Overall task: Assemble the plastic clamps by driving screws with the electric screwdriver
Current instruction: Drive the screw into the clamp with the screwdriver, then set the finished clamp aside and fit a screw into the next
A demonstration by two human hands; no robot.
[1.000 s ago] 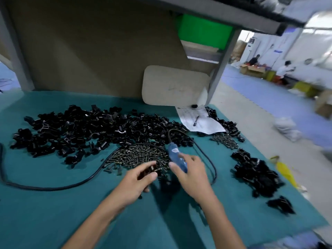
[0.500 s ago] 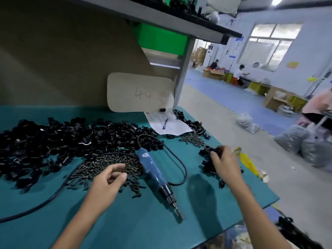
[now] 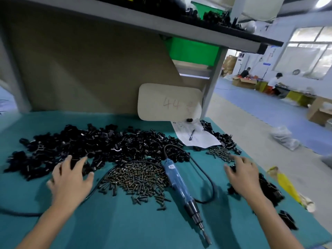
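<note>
The blue electric screwdriver (image 3: 177,180) lies on the teal table, its bit pointing toward me, and neither hand touches it. Left of it is a heap of dark screws (image 3: 136,177). A wide pile of black plastic clamp parts (image 3: 100,144) stretches across the back left. My left hand (image 3: 70,178) reaches into the near edge of that pile with fingers spread, touching black parts. My right hand (image 3: 240,175) is spread over a smaller pile of black clamps (image 3: 269,189) at the right edge. Whether either hand grips a piece is hidden.
The screwdriver's black cable (image 3: 206,168) loops over the table and runs off left. At the back right lie a small screw heap (image 3: 220,153), a paper sheet with a pen (image 3: 195,135) and a card marked 44 (image 3: 168,103). A yellow object (image 3: 287,187) sits at the right table edge. A shelf hangs overhead.
My right hand put the screwdriver down and went to the right clamp pile. My left hand moved from the screws to the black parts pile on the left.
</note>
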